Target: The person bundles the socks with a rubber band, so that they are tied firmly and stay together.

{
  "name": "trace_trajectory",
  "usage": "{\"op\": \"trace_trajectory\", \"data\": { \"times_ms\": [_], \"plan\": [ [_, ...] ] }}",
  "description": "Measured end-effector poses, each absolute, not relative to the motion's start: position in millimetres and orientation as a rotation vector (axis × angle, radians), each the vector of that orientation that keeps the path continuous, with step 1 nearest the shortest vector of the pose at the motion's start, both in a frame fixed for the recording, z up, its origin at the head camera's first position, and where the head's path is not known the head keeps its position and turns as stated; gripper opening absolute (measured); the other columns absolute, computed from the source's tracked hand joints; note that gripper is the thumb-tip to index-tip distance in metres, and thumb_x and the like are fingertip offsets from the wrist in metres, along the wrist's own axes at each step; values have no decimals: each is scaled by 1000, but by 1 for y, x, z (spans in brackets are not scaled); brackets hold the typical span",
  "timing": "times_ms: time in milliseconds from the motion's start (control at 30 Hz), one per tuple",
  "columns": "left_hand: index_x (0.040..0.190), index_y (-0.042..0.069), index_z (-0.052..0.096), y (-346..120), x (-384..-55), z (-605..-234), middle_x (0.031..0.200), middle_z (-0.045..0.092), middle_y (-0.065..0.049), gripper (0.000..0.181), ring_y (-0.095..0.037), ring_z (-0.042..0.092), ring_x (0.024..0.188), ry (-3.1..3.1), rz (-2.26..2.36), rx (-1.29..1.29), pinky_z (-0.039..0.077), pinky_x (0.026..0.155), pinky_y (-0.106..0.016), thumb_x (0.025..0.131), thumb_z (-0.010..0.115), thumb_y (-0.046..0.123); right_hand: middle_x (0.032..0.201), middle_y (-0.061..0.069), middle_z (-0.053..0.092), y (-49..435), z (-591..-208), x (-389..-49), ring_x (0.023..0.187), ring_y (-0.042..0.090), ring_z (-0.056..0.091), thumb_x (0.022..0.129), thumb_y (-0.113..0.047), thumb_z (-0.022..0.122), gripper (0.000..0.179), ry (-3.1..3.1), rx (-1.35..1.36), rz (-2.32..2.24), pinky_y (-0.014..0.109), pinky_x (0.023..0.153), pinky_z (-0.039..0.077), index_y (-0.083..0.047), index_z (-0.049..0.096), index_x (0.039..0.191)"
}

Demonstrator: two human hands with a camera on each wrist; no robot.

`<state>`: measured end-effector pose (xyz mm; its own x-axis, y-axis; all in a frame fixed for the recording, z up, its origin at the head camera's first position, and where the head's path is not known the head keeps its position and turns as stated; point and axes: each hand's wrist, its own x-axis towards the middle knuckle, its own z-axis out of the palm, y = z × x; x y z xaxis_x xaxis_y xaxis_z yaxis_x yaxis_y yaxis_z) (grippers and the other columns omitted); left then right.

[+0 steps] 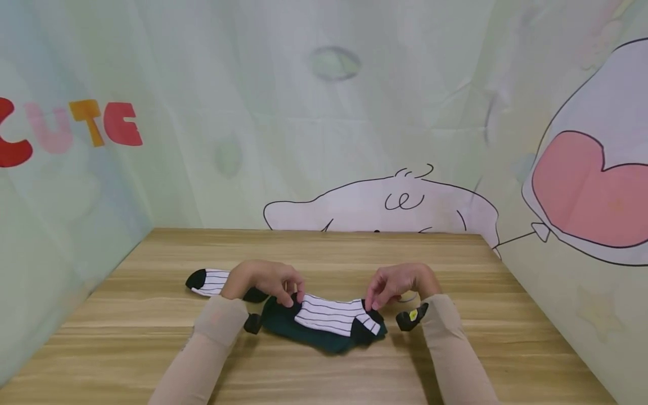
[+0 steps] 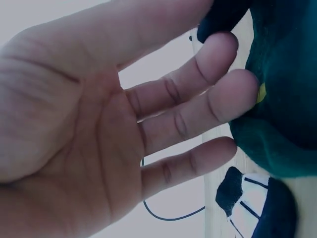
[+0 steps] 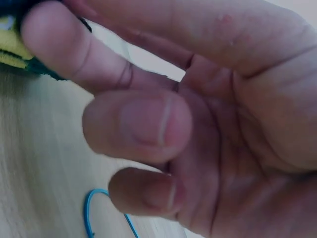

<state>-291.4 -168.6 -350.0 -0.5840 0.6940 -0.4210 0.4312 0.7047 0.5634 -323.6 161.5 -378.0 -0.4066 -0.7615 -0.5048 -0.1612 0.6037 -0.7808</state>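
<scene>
Atop green cloth [image 1: 298, 331], left hand [image 1: 268, 280] and right hand [image 1: 397, 283] pinch a pinstriped white sock [image 1: 326, 315].

the head view looks forward and down over the table [image 1: 324, 377], left hand [image 1: 265, 279] and right hand [image 1: 402, 281]; 2 wrist views face them from very near; head and left wrist share the green cloth [image 1: 304, 334].

Soft, even light, faint shadows on the wooden table [image 1: 324, 379], dimmer wrist views, slightly blurred
</scene>
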Motion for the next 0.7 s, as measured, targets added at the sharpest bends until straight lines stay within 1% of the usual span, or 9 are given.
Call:
{"op": "trace_trajectory", "data": {
  "times_ms": [200, 333, 600, 700],
  "plan": [
    [94, 8, 69, -168, -290, -351, 76, 61, 0, 9, -10, 54, 69, 2275, 540, 804, 43, 67, -23, 91, 69, 0, 77, 0, 67, 162, -378, -323, 52, 10, 40, 94, -6, 66, 13, 1916, -699, -821, 23, 50, 29, -1, 75, 102],
    [93, 7, 71, -169, -290, -351, 72, 59, 1, 8, -9, 53, 66, 2284, 527, 811, 41, 67, -22, 91, 68, 0, 77, 2, 69, 161, -378, -323, 52, 10, 41, 96, -8, 65, 14, 1923, -692, -831, 22, 50, 30, -1, 75, 102],
    [95, 3, 71, -174, -292, -351, 74, 61, 1, 9, -10, 56, 67, 2267, 557, 849, 45, 67, -23, 91, 66, -2, 77, 3, 69, 160, -374, -321, 54, 12, 41, 97, -10, 65, 14, 1953, -691, -824, 22, 50, 30, -4, 76, 102],
    [95, 3, 72, -173, -293, -350, 75, 62, 2, 10, -10, 56, 67, 2268, 552, 873, 46, 68, -23, 91, 66, -2, 77, 3, 69, 160, -372, -322, 55, 12, 42, 98, -12, 64, 15, 1960, -695, -827, 23, 51, 30, -5, 76, 103]
  ]
}}
